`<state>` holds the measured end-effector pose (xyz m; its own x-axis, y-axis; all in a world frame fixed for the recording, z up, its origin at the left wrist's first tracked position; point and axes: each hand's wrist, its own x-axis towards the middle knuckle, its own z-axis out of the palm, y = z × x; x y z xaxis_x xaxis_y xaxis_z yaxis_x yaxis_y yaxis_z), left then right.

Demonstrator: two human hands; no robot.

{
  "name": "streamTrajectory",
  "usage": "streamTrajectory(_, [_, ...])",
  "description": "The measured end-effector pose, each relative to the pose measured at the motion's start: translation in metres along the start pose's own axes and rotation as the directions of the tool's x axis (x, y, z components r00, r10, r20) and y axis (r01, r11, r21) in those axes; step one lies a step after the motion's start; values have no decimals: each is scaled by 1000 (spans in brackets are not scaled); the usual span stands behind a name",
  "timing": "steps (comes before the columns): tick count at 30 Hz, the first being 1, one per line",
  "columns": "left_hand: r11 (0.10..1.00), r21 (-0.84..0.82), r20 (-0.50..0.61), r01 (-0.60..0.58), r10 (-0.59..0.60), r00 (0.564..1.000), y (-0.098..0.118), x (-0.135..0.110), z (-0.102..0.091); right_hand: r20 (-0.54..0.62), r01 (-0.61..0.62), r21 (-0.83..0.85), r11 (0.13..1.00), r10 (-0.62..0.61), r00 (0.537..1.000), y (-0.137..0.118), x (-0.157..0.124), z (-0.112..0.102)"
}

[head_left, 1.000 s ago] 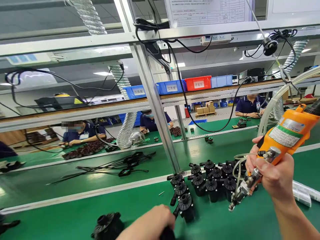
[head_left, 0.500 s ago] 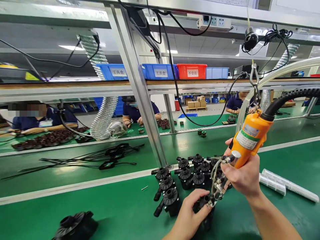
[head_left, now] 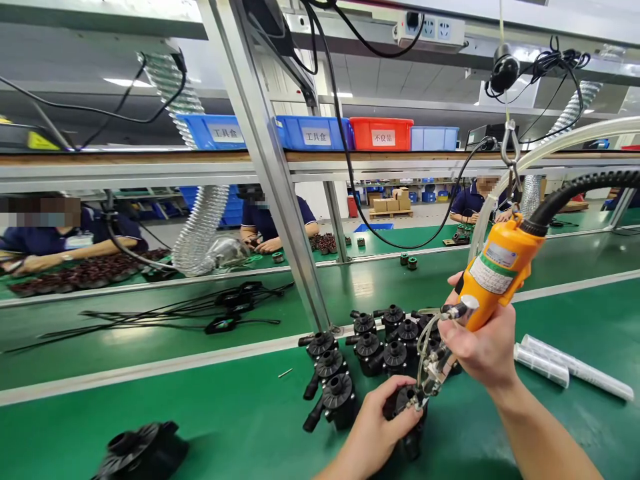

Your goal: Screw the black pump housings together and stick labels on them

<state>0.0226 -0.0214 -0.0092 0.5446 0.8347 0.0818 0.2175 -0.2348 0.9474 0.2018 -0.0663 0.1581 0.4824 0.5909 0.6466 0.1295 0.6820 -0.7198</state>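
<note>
My right hand [head_left: 483, 343] is wrapped round an orange electric screwdriver [head_left: 500, 267], tilted so its metal tip end points down and left. That tip meets the top of a small black pump housing [head_left: 413, 433] standing on the green bench. My left hand [head_left: 383, 417] grips this housing, thumb and forefinger curled about its upper part. Part of the housing is hidden by the fingers and the tool. Just behind stand several similar black pump housings [head_left: 337, 393] with side spouts. From a cord and metal hook [head_left: 510, 143] above, the screwdriver hangs.
Another black housing [head_left: 143, 450] sits at the front left. A small metal pin [head_left: 285, 373] lies on the bench. Clear plastic rolls [head_left: 575, 370] are at the right, black cables [head_left: 225, 310] at the back left. A metal post [head_left: 270, 167] rises behind. Co-workers sit across the bench.
The screwdriver has shifted slightly left, its tip staying at the housing. Both hands keep their grips. The whole view has moved a little.
</note>
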Motion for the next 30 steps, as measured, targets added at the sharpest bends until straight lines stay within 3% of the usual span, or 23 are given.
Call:
streamTrajectory(9, [1000, 9, -10, 14, -14, 1000, 4, -1, 3, 103, -80, -87, 993, 89, 991, 16, -10, 18])
streamTrajectory(19, [999, 37, -31, -21, 22, 999, -3, -1, 2, 205, -207, -19, 978, 206, 957, 31, -14, 22])
streamTrajectory(22, [983, 163, -59, -82, 93, 994, 3, -3, 0, 178, -180, -16, 984, 180, 968, 34, -12, 21])
streamTrajectory(25, [895, 436, -31, -91, 116, 993, 20, -7, -9, 138, -158, -3, 987, 157, 978, 30, -8, 17])
streamTrajectory(28, [770, 638, 9, 6, -15, 1000, 41, -13, -28, -2, -60, 4, 998, 60, 998, 16, -1, 9])
streamTrajectory(30, [809, 586, 79, 33, -98, 992, 47, -16, -41, -112, 10, -12, 1000, -11, 994, 5, 3, 3])
